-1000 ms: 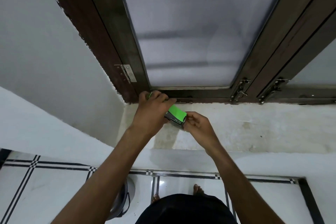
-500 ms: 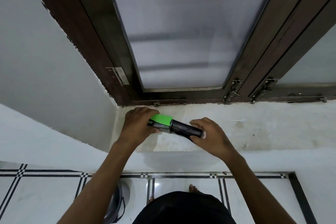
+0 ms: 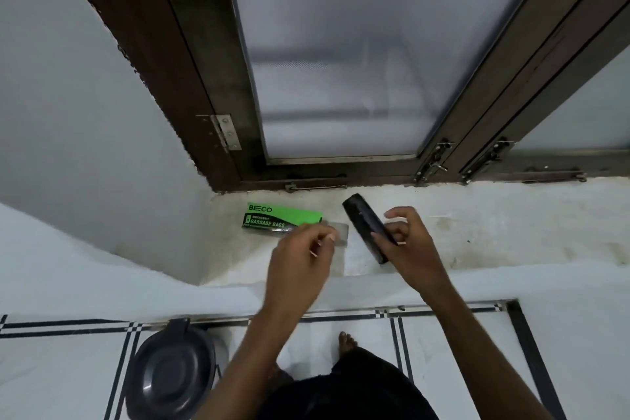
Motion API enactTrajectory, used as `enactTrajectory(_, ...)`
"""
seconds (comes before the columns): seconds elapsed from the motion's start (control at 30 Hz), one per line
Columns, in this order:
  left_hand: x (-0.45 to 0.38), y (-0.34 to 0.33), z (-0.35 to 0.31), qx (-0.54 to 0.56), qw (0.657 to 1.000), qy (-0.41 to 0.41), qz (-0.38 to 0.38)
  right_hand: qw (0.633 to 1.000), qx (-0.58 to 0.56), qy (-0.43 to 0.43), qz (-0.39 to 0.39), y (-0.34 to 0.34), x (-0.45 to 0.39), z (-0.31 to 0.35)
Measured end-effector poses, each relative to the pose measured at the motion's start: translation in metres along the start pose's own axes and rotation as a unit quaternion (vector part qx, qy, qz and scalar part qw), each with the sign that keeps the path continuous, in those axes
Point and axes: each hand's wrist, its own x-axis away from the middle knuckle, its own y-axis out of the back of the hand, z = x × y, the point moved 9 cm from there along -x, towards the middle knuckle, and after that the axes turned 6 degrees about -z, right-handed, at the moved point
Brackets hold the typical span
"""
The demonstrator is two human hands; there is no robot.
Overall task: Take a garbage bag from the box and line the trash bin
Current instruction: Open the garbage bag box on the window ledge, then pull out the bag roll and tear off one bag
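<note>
**Roll of bags out of the box, held over the window ledge**

Head view. The person stands at a white window ledge under a dark wooden window frame, both forearms reaching forward and up from the bottom of the picture.

Right hand: raised over the ledge, wrist bent slightly inward. It grips a black roll of garbage bags near the roll's lower end, between the thumb and the lower curled fingers. The index finger is lifted clear above the roll. The roll is tilted, its upper end pointing toward the window frame and its lower end toward the person.

Left hand: hovers over the ledge just left of the roll, fingers loosely curled together, holding nothing that I can make out. It is slightly blurred. It lies partly in front of the open end of the box.

The green and black garbage bag box lies flat on the ledge near the left corner, printed side up, its right end flap open. Neither hand grips it.

On the tiled floor below, at lower left, stands the dark grey trash bin with its lid on. One bare foot shows beside the left forearm.
</note>
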Motion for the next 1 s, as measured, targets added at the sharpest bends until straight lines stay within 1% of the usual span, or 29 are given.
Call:
enactTrajectory(0.03,0.007,-0.017,0.007,0.042,0.997,0.051,0.036,0.998,-0.052,-0.022,-0.014,0.005,0.007,0.000)
enactTrajectory(0.1,0.017,-0.052,0.017,0.133,0.977,0.133,0.095,0.992,-0.111,-0.049,-0.026,0.013,0.018,0.002)
enactTrajectory(0.17,0.018,-0.079,0.016,0.197,0.956,0.182,0.122,0.985,-0.162,-0.064,-0.014,0.021,0.024,-0.002)
enactTrajectory(0.23,0.015,-0.095,0.012,0.261,0.929,0.227,0.130,0.974,-0.213,-0.072,0.011,0.028,0.027,-0.003)
enactTrajectory(0.3,0.007,-0.109,-0.001,0.307,0.913,0.230,0.140,0.973,-0.220,-0.054,0.048,0.036,0.023,0.000)
enactTrajectory(0.37,-0.003,-0.117,-0.009,0.326,0.910,0.213,0.142,0.978,-0.196,-0.039,0.062,0.037,0.016,0.000)
enactTrajectory(0.43,-0.012,-0.127,-0.014,0.344,0.906,0.222,0.107,0.987,-0.152,-0.035,0.038,0.051,0.001,-0.005)
enactTrajectory(0.5,-0.015,-0.137,-0.021,0.350,0.899,0.256,0.059,0.992,-0.115,-0.052,0.024,0.070,-0.015,-0.014)
enactTrajectory(0.53,-0.015,-0.145,-0.023,0.341,0.899,0.271,0.040,0.990,-0.125,-0.056,0.035,0.079,-0.022,-0.016)
enactTrajectory(0.6,-0.013,-0.163,-0.027,0.310,0.904,0.293,0.025,0.987,-0.138,-0.023,0.081,0.091,-0.030,-0.011)
enactTrajectory(0.67,-0.011,-0.184,-0.035,0.303,0.903,0.303,0.040,0.985,-0.130,0.017,0.109,0.103,-0.041,-0.010)
enactTrajectory(0.7,-0.009,-0.194,-0.040,0.322,0.893,0.310,0.053,0.984,-0.137,0.017,0.116,0.109,-0.047,-0.012)
enactTrajectory(0.77,-0.006,-0.210,-0.051,0.383,0.863,0.323,0.070,0.975,-0.185,-0.005,0.123,0.118,-0.058,-0.020)
enactTrajectory(0.83,-0.007,-0.220,-0.058,0.431,0.840,0.319,0.081,0.968,-0.221,-0.032,0.114,0.129,-0.066,-0.026)
enactTrajectory(0.93,-0.008,-0.227,-0.065,0.495,0.803,0.317,0.101,0.962,-0.250,-0.059,0.092,0.139,-0.074,-0.035)
enactTrajectory(1.0,-0.008,-0.231,-0.068,0.524,0.773,0.341,0.105,0.963,-0.248,-0.058,0.086,0.142,-0.076,-0.038)
